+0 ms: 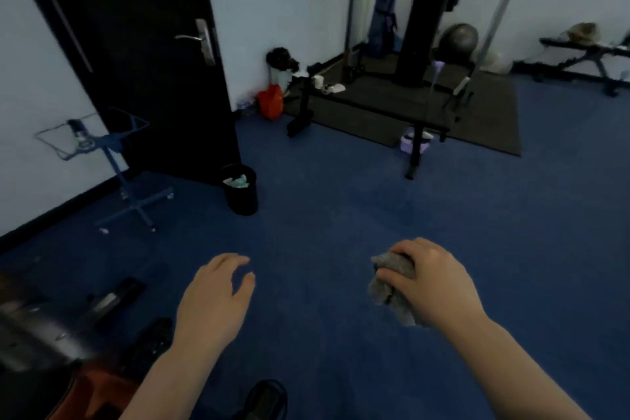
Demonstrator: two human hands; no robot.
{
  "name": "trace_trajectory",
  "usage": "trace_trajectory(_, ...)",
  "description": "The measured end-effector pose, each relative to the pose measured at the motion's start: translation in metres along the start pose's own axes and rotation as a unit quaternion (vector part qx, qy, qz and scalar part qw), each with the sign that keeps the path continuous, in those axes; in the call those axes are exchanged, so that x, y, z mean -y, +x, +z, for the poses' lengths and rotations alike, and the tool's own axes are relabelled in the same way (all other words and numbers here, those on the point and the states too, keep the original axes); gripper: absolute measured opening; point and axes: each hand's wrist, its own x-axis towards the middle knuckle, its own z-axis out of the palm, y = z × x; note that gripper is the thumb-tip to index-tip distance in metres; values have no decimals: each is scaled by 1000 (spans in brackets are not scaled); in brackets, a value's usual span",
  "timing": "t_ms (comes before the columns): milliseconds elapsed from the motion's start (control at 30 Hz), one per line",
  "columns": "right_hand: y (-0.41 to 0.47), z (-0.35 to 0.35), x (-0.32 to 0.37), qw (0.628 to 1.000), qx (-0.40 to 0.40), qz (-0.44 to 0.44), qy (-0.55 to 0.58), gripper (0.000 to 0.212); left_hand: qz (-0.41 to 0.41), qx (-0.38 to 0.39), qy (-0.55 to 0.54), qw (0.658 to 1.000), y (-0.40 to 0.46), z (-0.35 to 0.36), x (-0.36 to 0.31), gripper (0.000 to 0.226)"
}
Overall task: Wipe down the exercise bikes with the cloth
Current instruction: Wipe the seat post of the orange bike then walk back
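Note:
My right hand (433, 283) is closed around a crumpled grey cloth (390, 283), held over the blue floor at lower right. My left hand (214, 300) hovers beside it at lower centre, palm down, fingers apart and holding nothing. Blurred dark parts of an exercise bike (112, 303), with a pedal and a reddish body, show at the bottom left corner, just left of my left arm. Most of that machine is out of frame.
A black waste bin (240, 189) stands by a dark door (146, 54). A blue wheeled stand (126, 174) is at left. A weight machine (419, 20) on a black mat (484, 112), a bench (593, 58) and a grey ball (458, 39) fill the back.

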Motion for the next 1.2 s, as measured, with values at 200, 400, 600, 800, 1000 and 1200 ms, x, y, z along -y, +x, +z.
trace_trajectory(200,112,-18,-25,996,11,-87,12,13,-86,-97,21,991,64,-4,-26,29)
trace_trajectory(400,201,12,14,978,72,-192,41,14,-138,-139,36,980,91,6,-29,28)
trace_trajectory(600,287,55,74,952,106,-283,47,17,-227,-173,48,957,143,3,15,29)
trace_trajectory(800,392,90,119,949,131,-282,47,17,-256,-211,12,943,244,-16,50,30)
trace_trajectory(1000,480,123,176,942,136,-300,70,11,-255,-229,38,938,337,-43,70,32)
trace_trajectory(1200,559,171,221,936,160,-302,91,15,-254,-203,43,945,406,-40,94,32)
